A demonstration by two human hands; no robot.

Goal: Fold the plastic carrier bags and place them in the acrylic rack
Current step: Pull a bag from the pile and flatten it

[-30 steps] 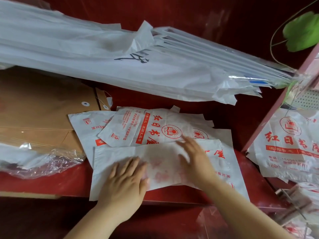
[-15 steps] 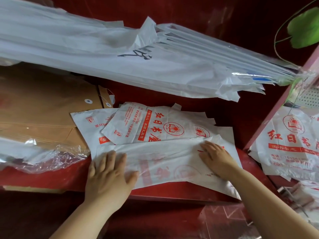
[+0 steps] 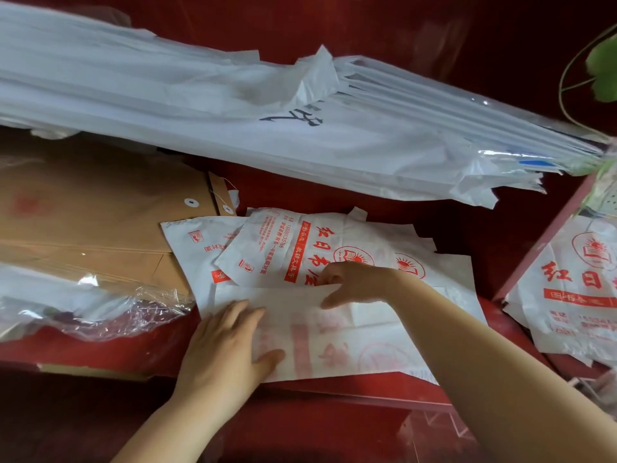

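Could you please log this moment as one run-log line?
step: folding bag; left hand: pressing flat on it; right hand: pinching its far edge

Red table (image 3: 450, 228), carrier bags (image 3: 334, 248), envelopes (image 3: 100, 215)

The front bag (image 3: 334, 342) lies flat at the near edge of the table (image 3: 100, 349). It is white and folded over lengthwise, and its red print shows faintly through. Just behind it, partly underneath, a loose pile (image 3: 300, 242) of the same kind lies flat, with red characters and a sun-and-book badge facing up. More bags (image 3: 574, 295) lie off to the right, lower down.
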